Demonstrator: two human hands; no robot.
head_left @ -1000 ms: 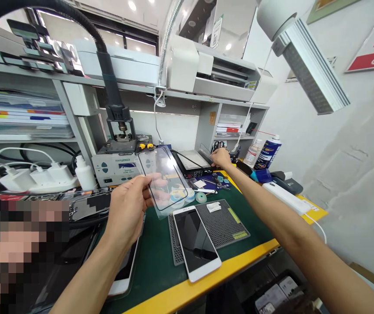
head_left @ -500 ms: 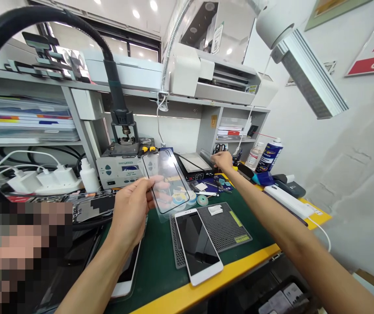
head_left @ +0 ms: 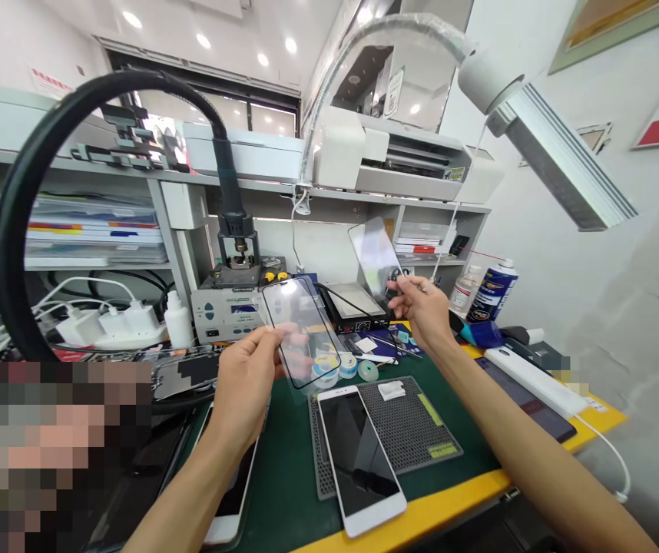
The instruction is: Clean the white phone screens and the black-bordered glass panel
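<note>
A black-rimmed glass phone screen in clear film [head_left: 300, 334] stands tilted in the left hand [head_left: 243, 392], its fingers curled around the lower edge. At two o'clock from it, the half-open right hand [head_left: 418, 311] has just raised a second clear sheet [head_left: 374, 257], apparently pinched near its base, though glare hides its detail. A white smartphone [head_left: 358, 461] lies at five o'clock, across a grey perforated mat [head_left: 415, 418].

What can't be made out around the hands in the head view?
Head view only:
- The left hand hides part of the edge of the black-framed glass panel in its grip.
- The right hand hides the lower end of the clear panel.
- The left forearm covers part of the white phone.
- The pixelated block at lower left hides whatever lies there.
- The rework station's display is too small to read.
</note>
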